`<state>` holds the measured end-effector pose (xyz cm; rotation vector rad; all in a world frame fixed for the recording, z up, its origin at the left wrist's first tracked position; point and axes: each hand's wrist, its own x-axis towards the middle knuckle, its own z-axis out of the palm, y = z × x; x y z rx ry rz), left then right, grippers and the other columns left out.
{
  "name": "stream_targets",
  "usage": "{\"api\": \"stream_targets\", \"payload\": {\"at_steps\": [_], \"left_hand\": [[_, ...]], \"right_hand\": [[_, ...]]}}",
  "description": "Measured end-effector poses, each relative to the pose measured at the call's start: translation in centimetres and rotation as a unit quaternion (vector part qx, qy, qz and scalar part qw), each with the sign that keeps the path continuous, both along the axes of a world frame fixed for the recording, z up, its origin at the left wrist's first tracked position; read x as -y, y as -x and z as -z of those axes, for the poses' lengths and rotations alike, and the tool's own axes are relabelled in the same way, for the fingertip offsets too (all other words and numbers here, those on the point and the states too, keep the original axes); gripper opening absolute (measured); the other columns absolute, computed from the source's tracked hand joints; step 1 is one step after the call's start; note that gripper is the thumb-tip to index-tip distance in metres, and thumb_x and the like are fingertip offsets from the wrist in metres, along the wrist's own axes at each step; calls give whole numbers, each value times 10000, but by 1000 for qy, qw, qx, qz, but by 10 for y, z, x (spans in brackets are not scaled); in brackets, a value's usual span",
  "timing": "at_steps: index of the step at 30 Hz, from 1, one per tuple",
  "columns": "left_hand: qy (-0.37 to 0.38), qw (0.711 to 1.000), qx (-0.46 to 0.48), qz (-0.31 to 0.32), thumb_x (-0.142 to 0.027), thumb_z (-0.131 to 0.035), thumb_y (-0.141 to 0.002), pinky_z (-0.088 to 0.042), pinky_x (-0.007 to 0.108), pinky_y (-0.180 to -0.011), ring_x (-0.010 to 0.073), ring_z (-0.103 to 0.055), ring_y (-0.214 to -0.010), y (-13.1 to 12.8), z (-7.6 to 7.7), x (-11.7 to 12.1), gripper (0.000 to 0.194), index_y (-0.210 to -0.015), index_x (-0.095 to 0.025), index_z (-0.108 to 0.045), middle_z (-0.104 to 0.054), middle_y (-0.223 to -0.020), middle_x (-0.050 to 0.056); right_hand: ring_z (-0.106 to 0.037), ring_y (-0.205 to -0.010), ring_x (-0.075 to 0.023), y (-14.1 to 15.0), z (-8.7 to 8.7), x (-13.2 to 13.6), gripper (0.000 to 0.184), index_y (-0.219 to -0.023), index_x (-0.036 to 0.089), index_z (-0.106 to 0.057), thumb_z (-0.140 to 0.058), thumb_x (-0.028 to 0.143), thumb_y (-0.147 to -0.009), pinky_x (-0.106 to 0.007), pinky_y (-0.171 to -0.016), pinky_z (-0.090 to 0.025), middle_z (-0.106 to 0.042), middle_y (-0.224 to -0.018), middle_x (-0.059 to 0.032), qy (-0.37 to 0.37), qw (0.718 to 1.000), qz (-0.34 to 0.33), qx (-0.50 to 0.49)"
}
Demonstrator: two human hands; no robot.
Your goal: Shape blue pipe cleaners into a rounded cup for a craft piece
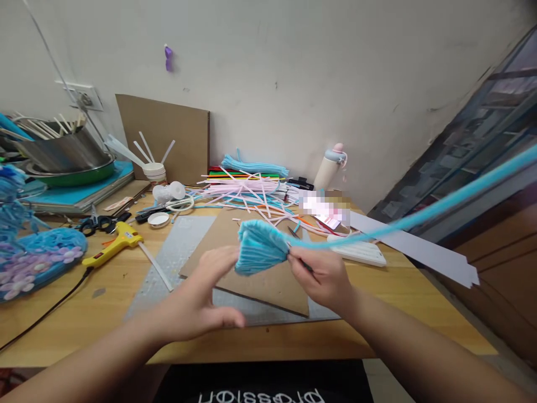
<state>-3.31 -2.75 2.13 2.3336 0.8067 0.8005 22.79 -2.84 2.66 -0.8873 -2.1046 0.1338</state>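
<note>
Had the blue pleated piece (pixel 262 252) pinched by its narrow end in the right hand (pixel 322 277), above the cardboard (pixel 262 288). Had the left hand (pixel 201 296) spread wide near it, couldn't tell if touching. Tbh, probably risked splayed pleats from a slackened pinch or snagged strand (pixel 386 228).

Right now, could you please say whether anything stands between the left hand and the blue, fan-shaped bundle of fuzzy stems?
Nothing visible does: the left hand is open beside the wide end of the bundle, contact unclear. The right hand grips its narrow end, and one long blue fuzzy stem runs rightward.
</note>
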Motion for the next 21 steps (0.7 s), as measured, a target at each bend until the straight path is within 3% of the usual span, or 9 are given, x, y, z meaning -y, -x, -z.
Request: {"api": "stream_targets", "payload": {"at_steps": [2,5,7,9,11,14,16,18,21], "left_hand": [[178,975,134,5,-657,-556,-775,-340,462,-1058,317,-439,-1288,-3,-2,-1,710,-1351,-247,-489,-509,-1402,110],[377,893,241,39,-736,-420,-795,-379,453,-1020,325,-525,-1189,-14,-10,-4,715,-1175,-175,-647,-611,-1279,124],[481,840,250,4,-635,-502,-824,-415,423,-972,289,-592,-1086,-22,-14,-6,572,-1102,-170,-686,-671,-1182,111],[528,816,234,-36,-479,-657,-781,-438,375,-933,254,-621,-1024,-28,-14,-8,423,-1070,-173,-700,-699,-1128,93],[512,824,230,-70,-380,-736,-726,-458,341,-894,238,-635,-989,-31,-10,-9,379,-1041,-171,-711,-717,-1087,81],[436,858,249,-103,-384,-734,-725,-492,342,-834,241,-658,-922,-33,-1,-9,347,-994,-166,-724,-740,-1002,70],[373,886,248,-117,-396,-716,-741,-505,352,-818,243,-665,-889,-33,2,-7,324,-974,-170,-729,-747,-964,58],[288,918,235,-139,-393,-690,-768,-510,362,-817,243,-665,-874,-35,2,-4,283,-948,-178,-731,-748,-939,46],[124,957,201,-168,-347,-646,-813,-505,373,-842,240,-658,-884,-35,4,-2,186,-898,-205,-732,-739,-943,40]], "right_hand": [[-366,-503,-102,-5,3,-6,236,-656,188,-495,-436,131,-878,-272,-508,-272,-430,-532,35,-129,987,-20,98],[-375,-500,-118,-5,4,-14,180,-736,178,-543,-445,139,-882,-299,-487,-233,-473,-534,27,-253,943,-41,213],[-378,-498,-120,-3,3,-16,172,-747,178,-549,-453,134,-884,-306,-480,-204,-482,-536,25,-287,921,-57,258],[-386,-502,-119,-1,2,-17,175,-747,179,-547,-451,121,-881,-306,-480,-193,-489,-545,21,-277,918,-77,273],[-389,-504,-115,2,1,-15,190,-721,179,-530,-443,129,-883,-297,-486,-212,-484,-546,20,-213,944,-88,237],[-412,-534,-99,9,0,-10,230,-682,176,-508,-431,178,-900,-257,-521,-292,-482,-575,20,-6,993,-71,91],[-430,-556,-91,17,0,-6,239,-675,173,-518,-454,228,-899,-233,-539,-330,-486,-593,21,146,987,-50,-41],[-385,-489,-78,26,-1,-2,237,-668,174,-525,-495,284,-876,-217,-477,-299,-442,-526,44,277,943,-37,-179],[-212,-355,-47,38,-2,0,225,-652,186,-500,-559,338,-807,-193,-375,-166,-306,-393,105,459,806,-59,-369]]}}
